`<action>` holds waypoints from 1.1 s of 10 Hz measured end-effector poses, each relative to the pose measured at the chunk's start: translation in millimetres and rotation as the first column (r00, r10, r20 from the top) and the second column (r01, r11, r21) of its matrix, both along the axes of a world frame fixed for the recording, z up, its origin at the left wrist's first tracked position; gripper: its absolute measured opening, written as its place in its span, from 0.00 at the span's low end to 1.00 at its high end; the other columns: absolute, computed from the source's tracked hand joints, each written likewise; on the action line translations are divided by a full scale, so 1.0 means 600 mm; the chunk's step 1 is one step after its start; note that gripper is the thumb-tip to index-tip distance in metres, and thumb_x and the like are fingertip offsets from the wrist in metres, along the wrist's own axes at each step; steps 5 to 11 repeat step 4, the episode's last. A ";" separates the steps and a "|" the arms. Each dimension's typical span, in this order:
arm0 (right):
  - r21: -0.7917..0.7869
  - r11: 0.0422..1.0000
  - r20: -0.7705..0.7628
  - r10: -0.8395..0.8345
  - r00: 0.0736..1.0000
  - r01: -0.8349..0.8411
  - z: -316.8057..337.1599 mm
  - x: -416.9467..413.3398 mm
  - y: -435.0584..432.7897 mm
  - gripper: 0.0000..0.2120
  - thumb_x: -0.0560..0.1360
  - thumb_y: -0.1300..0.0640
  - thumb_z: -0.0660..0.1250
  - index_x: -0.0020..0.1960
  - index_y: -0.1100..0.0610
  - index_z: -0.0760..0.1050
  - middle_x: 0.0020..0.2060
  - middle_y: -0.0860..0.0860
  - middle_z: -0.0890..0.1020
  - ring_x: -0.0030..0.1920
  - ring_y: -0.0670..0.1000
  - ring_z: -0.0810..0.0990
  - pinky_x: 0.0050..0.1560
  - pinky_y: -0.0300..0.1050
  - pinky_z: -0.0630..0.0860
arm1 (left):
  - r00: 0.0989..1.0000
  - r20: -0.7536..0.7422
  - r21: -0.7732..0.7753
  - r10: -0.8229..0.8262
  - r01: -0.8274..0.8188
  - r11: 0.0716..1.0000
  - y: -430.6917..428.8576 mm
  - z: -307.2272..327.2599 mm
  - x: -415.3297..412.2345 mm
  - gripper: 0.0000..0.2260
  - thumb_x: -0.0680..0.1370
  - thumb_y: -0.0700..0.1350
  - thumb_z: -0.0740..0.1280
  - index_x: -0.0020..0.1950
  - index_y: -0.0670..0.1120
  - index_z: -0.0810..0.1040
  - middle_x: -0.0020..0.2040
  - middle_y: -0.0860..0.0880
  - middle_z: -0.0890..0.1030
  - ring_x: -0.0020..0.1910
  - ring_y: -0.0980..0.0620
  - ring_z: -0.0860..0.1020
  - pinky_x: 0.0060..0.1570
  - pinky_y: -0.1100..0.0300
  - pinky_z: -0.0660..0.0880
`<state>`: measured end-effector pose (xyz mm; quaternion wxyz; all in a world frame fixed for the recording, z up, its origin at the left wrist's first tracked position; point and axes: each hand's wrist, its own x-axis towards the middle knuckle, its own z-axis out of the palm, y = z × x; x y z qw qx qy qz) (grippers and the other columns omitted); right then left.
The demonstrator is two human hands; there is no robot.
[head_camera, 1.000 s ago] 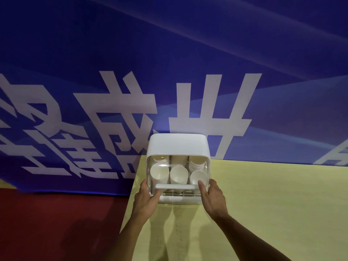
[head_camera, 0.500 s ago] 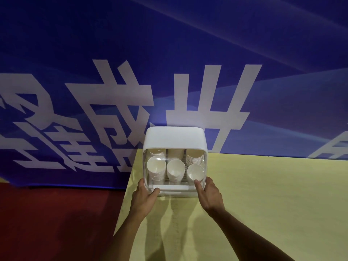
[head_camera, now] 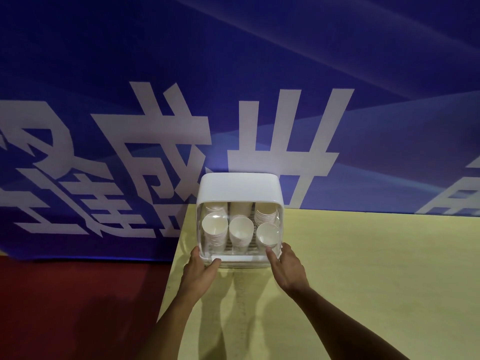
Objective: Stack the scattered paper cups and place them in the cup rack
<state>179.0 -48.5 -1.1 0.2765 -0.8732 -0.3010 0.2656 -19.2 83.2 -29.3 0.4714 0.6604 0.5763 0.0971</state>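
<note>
Fingers (head_camera: pixel 269 255) of the right hand (head_camera: pixel 287 267) are lying nearly straight. The forefinger tip is pressing the lower right corner of the clear front cover (head_camera: pixel 253 213) of the cup rack (head_camera: pixel 239 185), and the hand is holding nothing. The left hand (head_camera: pixel 200 272) is gripping the rack's lower left corner, its thumb lying across the white bottom bar (head_camera: pixel 241 257) while its other fingers are wrapping round the side, their tips hidden.

The cup rack is sitting at the far left corner of the yellow table (head_camera: pixel 363 281), against the blue banner (head_camera: pixel 155 74). Stacks of paper cups (head_camera: pixel 241 229) are lying inside, mouths toward the camera, three in front. Those behind are partly hidden, and glare on the cover is blurring some rims. Both forearms are running out of view at the lower edge.

Compared with a second ago, the white bar is now sitting at the rack's base rather than halfway up the front, and both hands are resting lower on it.
</note>
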 end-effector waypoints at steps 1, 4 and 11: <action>-0.018 1.000 0.009 0.000 1.000 0.000 0.005 -0.009 -0.014 0.21 0.81 0.40 0.56 0.62 0.56 0.69 0.58 0.55 0.79 0.57 0.58 0.78 0.59 0.56 0.73 | 1.000 -0.008 0.001 -0.007 0.007 1.000 -0.008 0.003 -0.004 0.36 0.74 0.58 0.67 0.78 0.50 0.56 0.70 0.48 0.72 0.64 0.48 0.72 0.62 0.50 0.70; 0.008 0.999 0.033 0.034 0.999 -0.035 0.014 -0.008 -0.055 0.24 0.80 0.39 0.57 0.64 0.57 0.68 0.61 0.56 0.78 0.58 0.58 0.77 0.59 0.55 0.73 | 0.999 0.041 0.082 -0.009 0.005 0.997 -0.061 0.025 -0.005 0.33 0.75 0.59 0.67 0.76 0.54 0.58 0.72 0.52 0.70 0.65 0.50 0.72 0.58 0.55 0.68; 0.008 0.999 0.033 0.034 0.999 -0.035 0.014 -0.008 -0.055 0.24 0.80 0.39 0.57 0.64 0.57 0.68 0.61 0.56 0.78 0.58 0.58 0.77 0.59 0.55 0.73 | 0.999 0.041 0.082 -0.009 0.005 0.997 -0.061 0.025 -0.005 0.33 0.75 0.59 0.67 0.76 0.54 0.58 0.72 0.52 0.70 0.65 0.50 0.72 0.58 0.55 0.68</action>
